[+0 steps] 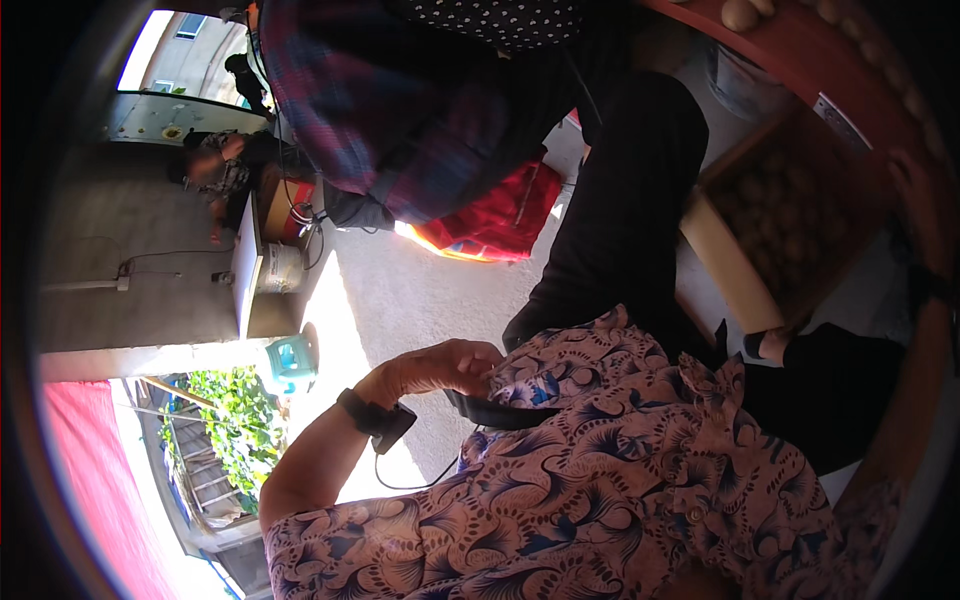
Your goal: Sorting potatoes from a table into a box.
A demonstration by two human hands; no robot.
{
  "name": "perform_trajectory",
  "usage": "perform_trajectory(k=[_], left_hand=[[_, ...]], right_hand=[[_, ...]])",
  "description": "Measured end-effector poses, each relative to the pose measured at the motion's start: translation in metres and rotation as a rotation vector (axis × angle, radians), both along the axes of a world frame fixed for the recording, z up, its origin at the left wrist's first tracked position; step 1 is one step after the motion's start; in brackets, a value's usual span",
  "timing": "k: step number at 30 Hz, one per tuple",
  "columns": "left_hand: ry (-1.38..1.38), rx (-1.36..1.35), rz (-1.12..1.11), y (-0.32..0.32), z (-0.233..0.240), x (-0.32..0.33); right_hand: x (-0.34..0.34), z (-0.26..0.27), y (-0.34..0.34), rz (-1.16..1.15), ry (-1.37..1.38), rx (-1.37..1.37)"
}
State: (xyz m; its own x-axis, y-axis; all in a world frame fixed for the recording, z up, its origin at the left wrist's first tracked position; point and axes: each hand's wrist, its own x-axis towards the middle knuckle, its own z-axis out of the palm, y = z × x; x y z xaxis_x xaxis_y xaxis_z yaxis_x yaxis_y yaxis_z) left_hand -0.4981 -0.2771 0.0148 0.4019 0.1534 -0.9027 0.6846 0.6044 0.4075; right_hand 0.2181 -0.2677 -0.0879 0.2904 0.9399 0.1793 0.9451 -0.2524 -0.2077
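Note:
My left hand [450, 367] is at my waist, its fingers curled on the hem of my patterned shirt [525, 375]. Just below them runs a black belt-like band [495, 412]. A black wristband with a small black device [394, 427] is on that wrist, and a thin cable hangs nearby. My right hand [911, 187] is far right, dim and blurred, beside the edge of a red table [810, 67]; its fingers' grip is unclear. Close to it stands an open cardboard box [727, 262] of round tan produce, possibly potatoes. Similar pieces [741, 13] lie on the table.
A person in a dark plaid garment [375, 97] sits close ahead, with a red cloth [502, 217] beneath. A clear bucket [742, 82] stands under the table. Leftward are a white bucket [281, 268], a teal stool [291, 360], cables and another person [221, 165].

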Motion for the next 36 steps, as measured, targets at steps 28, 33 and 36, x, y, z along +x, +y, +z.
perform_trajectory(k=[28,33,36], left_hand=[[0.281,-0.164,-0.089,-0.024,-0.037,-0.027],[0.226,-0.237,-0.014,-0.025,-0.043,-0.028],[0.249,-0.245,-0.053,-0.02,-0.047,-0.032]], right_hand=[[-0.019,0.028,-0.001,0.141,0.222,0.241],[0.008,0.016,0.002,0.048,0.291,0.051],[0.009,0.016,0.002,0.077,0.289,0.12]])
